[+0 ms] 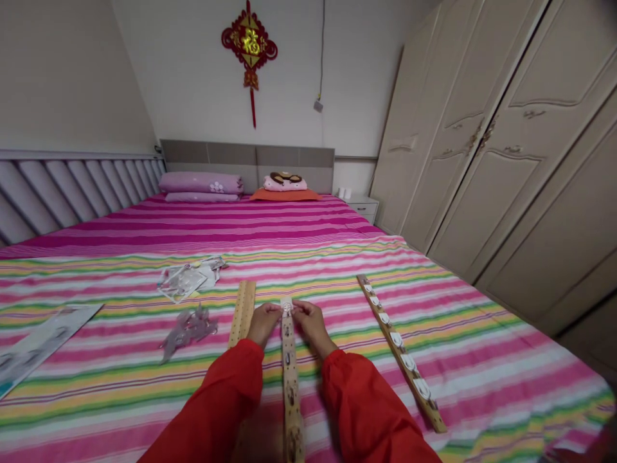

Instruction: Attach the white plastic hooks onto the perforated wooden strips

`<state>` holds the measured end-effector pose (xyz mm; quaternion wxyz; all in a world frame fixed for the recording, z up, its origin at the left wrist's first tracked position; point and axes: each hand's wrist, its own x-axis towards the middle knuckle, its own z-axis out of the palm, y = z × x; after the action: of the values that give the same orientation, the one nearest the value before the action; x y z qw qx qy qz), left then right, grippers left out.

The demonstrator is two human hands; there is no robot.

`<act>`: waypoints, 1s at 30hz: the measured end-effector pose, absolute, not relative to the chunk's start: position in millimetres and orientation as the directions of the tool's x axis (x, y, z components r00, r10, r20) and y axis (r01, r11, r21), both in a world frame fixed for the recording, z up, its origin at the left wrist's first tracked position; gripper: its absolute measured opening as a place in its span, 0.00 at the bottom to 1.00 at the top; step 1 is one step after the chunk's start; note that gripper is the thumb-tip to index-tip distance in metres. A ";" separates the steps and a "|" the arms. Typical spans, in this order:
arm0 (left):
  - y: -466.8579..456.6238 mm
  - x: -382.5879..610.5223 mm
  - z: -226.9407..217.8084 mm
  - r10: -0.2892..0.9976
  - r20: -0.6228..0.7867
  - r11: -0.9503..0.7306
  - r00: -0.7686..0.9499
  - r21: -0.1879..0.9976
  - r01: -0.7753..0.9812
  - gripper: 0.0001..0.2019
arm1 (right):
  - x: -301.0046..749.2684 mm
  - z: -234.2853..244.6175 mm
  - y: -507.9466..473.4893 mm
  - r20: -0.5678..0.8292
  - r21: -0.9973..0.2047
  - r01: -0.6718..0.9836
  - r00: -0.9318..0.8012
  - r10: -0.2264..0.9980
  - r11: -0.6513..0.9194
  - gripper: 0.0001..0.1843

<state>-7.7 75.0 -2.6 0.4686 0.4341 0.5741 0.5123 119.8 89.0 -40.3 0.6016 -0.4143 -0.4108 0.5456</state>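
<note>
A narrow wooden strip (pixel 289 363) with small metal fittings along it lies lengthwise in front of me on the bed. At its far end sits a small white piece (pixel 286 306), whose exact kind is too small to make out. My left hand (pixel 264 323) pinches the white piece's left edge, fingers closed. From the other side, my right hand (pixel 311 325) has its fingers closed at the right edge. Just left of my left hand lies another wooden strip (pixel 243 307) with rows of holes, partly covered by my sleeve.
On the right, a wooden strip (pixel 400 350) carries several white pieces. Left of my hands lie crumpled translucent plastic bits (pixel 189 329), small clear packets (pixel 186 281) and a long plastic package (pixel 45 344). A striped sheet (pixel 332 270) covers the bed; wardrobes (pixel 511 154) stand right.
</note>
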 end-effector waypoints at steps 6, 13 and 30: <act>81.7 -7.7 -15.8 0.975 -0.063 0.073 -0.212 0.997 0.039 0.09 | 116.8 -49.2 93.0 0.042 -0.946 -0.316 0.090 0.995 0.069 0.15; 88.0 -8.6 -22.9 0.975 -0.131 0.138 -0.178 0.990 0.032 0.09 | 114.5 -53.0 92.5 0.042 -0.955 -0.287 0.096 0.994 0.069 0.13; 89.4 -4.8 -25.8 0.973 -0.153 0.175 -0.175 0.977 0.120 0.06 | 112.1 -60.6 93.1 0.013 -0.973 -0.230 0.103 0.995 0.037 0.11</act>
<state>-4.8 89.4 -25.8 0.4616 0.4463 0.6120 0.4617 112.1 93.1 -60.6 0.5855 -0.4566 -0.4188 0.5228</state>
